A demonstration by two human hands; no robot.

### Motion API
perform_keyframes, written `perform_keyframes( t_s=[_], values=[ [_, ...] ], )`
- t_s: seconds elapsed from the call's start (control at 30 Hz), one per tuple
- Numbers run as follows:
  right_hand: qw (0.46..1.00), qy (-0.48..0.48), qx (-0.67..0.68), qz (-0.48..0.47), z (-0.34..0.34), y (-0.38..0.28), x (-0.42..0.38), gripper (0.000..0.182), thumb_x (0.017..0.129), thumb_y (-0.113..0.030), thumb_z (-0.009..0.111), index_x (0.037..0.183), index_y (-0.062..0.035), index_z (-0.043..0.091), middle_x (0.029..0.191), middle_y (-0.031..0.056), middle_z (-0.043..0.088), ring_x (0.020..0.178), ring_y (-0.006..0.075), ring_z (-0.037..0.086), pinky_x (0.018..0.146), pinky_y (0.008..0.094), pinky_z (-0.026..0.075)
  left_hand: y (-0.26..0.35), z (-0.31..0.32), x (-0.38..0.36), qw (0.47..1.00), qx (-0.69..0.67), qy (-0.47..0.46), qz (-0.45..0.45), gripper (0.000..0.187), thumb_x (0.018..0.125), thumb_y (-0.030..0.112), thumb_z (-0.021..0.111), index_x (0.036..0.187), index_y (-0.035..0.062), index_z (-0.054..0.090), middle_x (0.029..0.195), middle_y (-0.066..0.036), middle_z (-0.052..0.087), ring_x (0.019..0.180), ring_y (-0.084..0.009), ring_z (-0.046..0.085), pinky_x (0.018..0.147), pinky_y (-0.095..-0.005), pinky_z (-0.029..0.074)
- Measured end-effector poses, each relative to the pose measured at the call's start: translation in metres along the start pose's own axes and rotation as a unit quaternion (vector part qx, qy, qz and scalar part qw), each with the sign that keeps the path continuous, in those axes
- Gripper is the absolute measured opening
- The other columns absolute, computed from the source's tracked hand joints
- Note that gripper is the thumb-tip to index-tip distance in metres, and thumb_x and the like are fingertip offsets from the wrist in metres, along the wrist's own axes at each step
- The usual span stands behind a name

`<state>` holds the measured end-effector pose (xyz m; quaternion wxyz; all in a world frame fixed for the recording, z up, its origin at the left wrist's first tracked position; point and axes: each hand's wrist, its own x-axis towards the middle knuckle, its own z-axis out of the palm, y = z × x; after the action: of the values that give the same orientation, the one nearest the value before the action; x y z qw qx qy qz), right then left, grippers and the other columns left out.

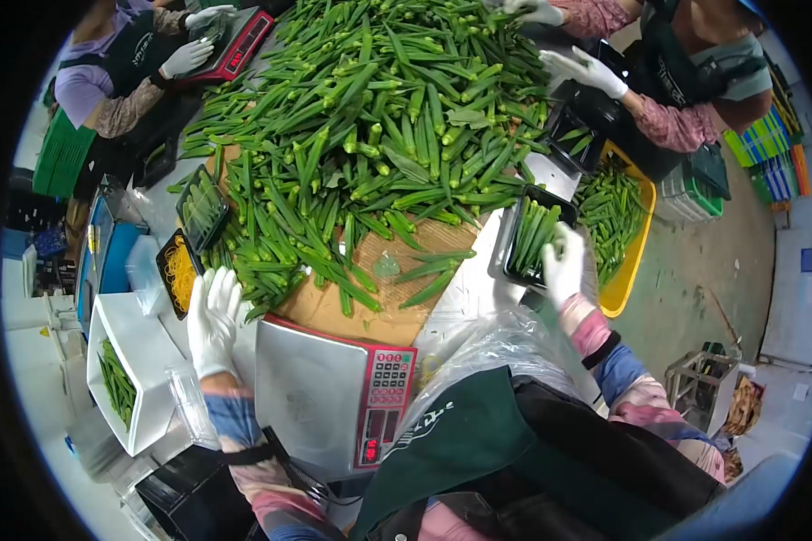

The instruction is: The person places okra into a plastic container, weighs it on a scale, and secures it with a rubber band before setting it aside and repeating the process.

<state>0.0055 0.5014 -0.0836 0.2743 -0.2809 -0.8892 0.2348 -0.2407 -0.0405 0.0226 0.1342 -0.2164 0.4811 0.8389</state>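
A large heap of green okra (379, 135) covers the worktable in front of me. My left hand (213, 316), in a white glove, is open with fingers stretched out at the heap's lower left edge; it holds nothing. Close beside it lies a black tray of yellow rubber bands (180, 278). My right hand (564, 266), also gloved, has its fingers curled at the right side of a black tray of okra (536, 233). Its fingertips are partly hidden against the tray and pods. Between my arms sits a scale (311, 397) with a red keypad and bare metal platform.
A yellow crate of okra (642, 225) stands right of the tray. At left is a white box (153, 374) with okra inside. Another filled tray (202, 209) leans by the heap. Co-workers stand across, one with gloved hands at a red scale (239, 50), another at the right.
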Motion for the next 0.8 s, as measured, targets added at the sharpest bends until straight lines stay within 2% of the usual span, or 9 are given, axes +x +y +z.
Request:
perform_keyframes(
  t_s=[0.07,0.13,0.17,0.27,0.3,0.57,0.67,0.7,0.8],
  values=[
    [0.99,0.015,-0.135,0.023,0.01,0.079,-0.006,0.05,0.092,-0.001,0.061,0.14,0.004,0.049,0.116,0.0139,0.066,0.098,0.0218,0.064,0.087,0.0318,0.051,-0.009,0.001,-0.037,1.0,0.028,-0.012,0.0,0.056,0.103,0.031,0.058,0.148,0.0021,0.041,0.143,-0.018,0.053,0.129,-0.0275,0.056,0.104,-0.0386,0.05],
    [0.929,-0.162,0.156,0.293,0.01,0.111,-0.008,0.048,0.092,-0.001,0.061,0.138,0.0073,0.051,0.113,0.0155,0.068,0.098,0.0213,0.065,0.088,0.0323,0.05,-0.019,0.006,-0.071,0.999,0.035,-0.013,-0.002,0.053,0.104,0.033,0.055,0.146,0.0021,0.044,0.144,-0.016,0.053,0.128,-0.0253,0.056,0.103,-0.0369,0.049],
    [0.901,-0.23,0.122,0.348,0.007,0.115,-0.006,0.038,0.093,-0.003,0.062,0.13,0.0077,0.058,0.108,0.0138,0.071,0.093,0.0188,0.065,0.085,0.0308,0.05,-0.025,0.006,-0.085,0.998,0.042,-0.045,0.017,0.052,0.104,0.032,0.055,0.146,0.002,0.045,0.144,-0.015,0.053,0.126,-0.0252,0.057,0.104,-0.0372,0.048],
    [0.939,-0.193,0.059,0.279,0.026,0.145,-0.019,0.033,0.094,-0.005,0.062,0.124,0.0074,0.063,0.106,0.0118,0.072,0.089,0.0169,0.064,0.082,0.0301,0.049,-0.04,-0.003,-0.117,0.999,0.03,-0.008,0.01,0.05,0.104,0.03,0.055,0.145,0.0025,0.047,0.143,-0.014,0.053,0.123,-0.025,0.058,0.103,-0.0381,0.049],
    [0.919,-0.226,0.104,0.304,0.017,0.145,-0.015,0.048,0.093,-0.011,0.065,0.133,0.0135,0.055,0.114,0.0224,0.072,0.102,0.0244,0.07,0.089,0.0315,0.051,-0.044,-0.003,-0.126,1.0,0.027,-0.004,0.01,0.048,0.104,0.029,0.056,0.143,0.0024,0.048,0.141,-0.013,0.055,0.12,-0.0249,0.059,0.101,-0.0383,0.05],
    [0.954,-0.145,0.177,0.193,-0.008,0.106,-0.015,0.037,0.094,-0.015,0.06,0.123,0.0072,0.063,0.106,0.0218,0.074,0.096,0.029,0.071,0.086,0.0354,0.052,-0.088,0.03,-0.196,0.996,0.077,0.023,0.044,0.044,0.103,0.028,0.057,0.139,0.0024,0.053,0.131,-0.012,0.059,0.115,-0.0242,0.061,0.099,-0.038,0.05],
    [0.922,-0.236,0.222,0.211,-0.037,-0.011,-0.004,0.037,0.094,-0.016,0.06,0.126,0.002,0.064,0.108,0.0221,0.073,0.094,0.0301,0.072,0.084,0.0369,0.054,-0.115,0.053,-0.211,0.994,0.098,-0.011,0.034,0.043,0.103,0.021,0.058,0.14,-0.0002,0.05,0.128,-0.015,0.061,0.11,-0.0251,0.064,0.094,-0.035,0.053],
    [0.955,-0.225,0.169,0.09,-0.019,-0.011,-0.01,0.035,0.094,-0.015,0.061,0.126,-0.0023,0.065,0.101,0.0197,0.074,0.086,0.0251,0.072,0.08,0.0362,0.055,-0.124,0.059,-0.215,0.994,0.104,-0.022,0.029,0.044,0.103,0.02,0.059,0.14,-0.0005,0.049,0.127,-0.015,0.061,0.111,-0.0251,0.064,0.094,-0.0342,0.053],
    [0.897,-0.303,0.317,0.058,-0.001,-0.099,-0.035,0.036,0.094,-0.016,0.062,0.127,-0.002,0.063,0.095,0.0182,0.072,0.082,0.0223,0.068,0.077,0.0358,0.054,-0.14,0.076,-0.226,0.986,0.153,-0.035,0.049,0.051,0.102,0.018,0.06,0.146,-0.0006,0.043,0.134,-0.015,0.059,0.123,-0.023,0.06,0.099,-0.0338,0.05]
  ],
)
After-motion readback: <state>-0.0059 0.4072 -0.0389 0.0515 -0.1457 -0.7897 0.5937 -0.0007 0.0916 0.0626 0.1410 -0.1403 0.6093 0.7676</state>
